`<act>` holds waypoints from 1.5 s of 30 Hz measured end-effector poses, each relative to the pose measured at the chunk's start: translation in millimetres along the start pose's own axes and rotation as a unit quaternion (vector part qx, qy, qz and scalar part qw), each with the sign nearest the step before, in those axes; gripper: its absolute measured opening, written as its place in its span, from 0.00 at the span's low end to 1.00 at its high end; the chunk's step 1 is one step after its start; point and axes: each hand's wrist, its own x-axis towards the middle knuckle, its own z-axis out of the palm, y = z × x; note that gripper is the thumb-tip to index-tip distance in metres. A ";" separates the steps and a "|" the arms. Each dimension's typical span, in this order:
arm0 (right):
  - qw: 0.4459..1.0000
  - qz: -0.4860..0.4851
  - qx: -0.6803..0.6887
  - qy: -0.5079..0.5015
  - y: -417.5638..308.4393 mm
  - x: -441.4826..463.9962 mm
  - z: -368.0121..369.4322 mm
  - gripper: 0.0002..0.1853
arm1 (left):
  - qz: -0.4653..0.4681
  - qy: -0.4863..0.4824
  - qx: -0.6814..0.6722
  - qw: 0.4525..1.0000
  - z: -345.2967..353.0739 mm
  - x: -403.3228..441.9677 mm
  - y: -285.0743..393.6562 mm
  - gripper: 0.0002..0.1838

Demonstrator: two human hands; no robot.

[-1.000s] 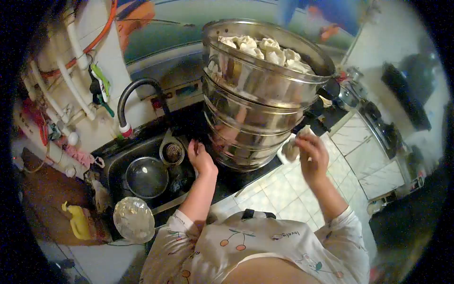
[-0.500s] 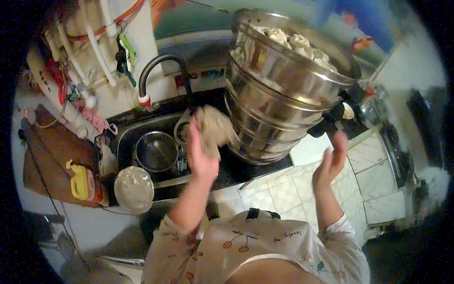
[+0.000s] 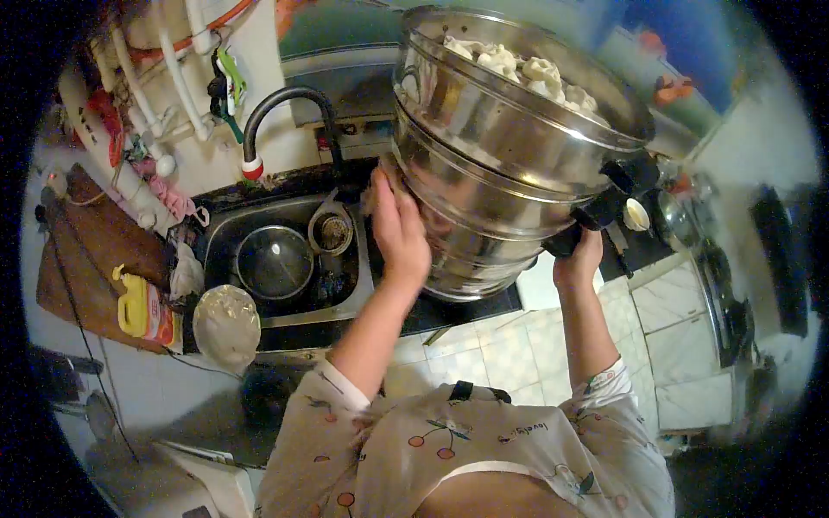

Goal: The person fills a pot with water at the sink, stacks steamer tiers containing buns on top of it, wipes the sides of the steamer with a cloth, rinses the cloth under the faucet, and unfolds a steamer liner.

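A tall stacked metal steamer stands on the dark counter, with pale stuffed buns in its open top tier. My left hand presses along the steamer's left side, fingers pointing up and partly hidden behind its curve. A bit of brownish cloth shows by those fingertips; most of it is hidden. On the other side, my right hand is closed around a lower black side handle. Another black handle sits above it.
Left of the steamer is a sink holding a round metal bowl and a strainer. A black faucet arches over it. A yellow bottle and a pale oval dish are farther left.
My left hand, with the tan cloth, has moved right onto the steamer's side. My right hand has come in and closed on a handle. The view has shifted slightly.
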 end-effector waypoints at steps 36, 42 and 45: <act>0.994 0.015 0.087 -0.065 15.8 1.3 -12.6 0.25 | -0.119 0.112 -0.172 0.971 7.5 -39.1 -93.9 0.27; 0.993 0.053 0.091 -0.045 14.2 16.0 -14.9 0.17 | -0.024 0.102 -0.039 0.994 21.9 -52.7 -52.4 0.30; 0.994 0.088 0.054 -0.042 22.0 28.8 -39.1 0.16 | 0.022 0.119 0.071 0.990 45.2 -89.4 -33.3 0.33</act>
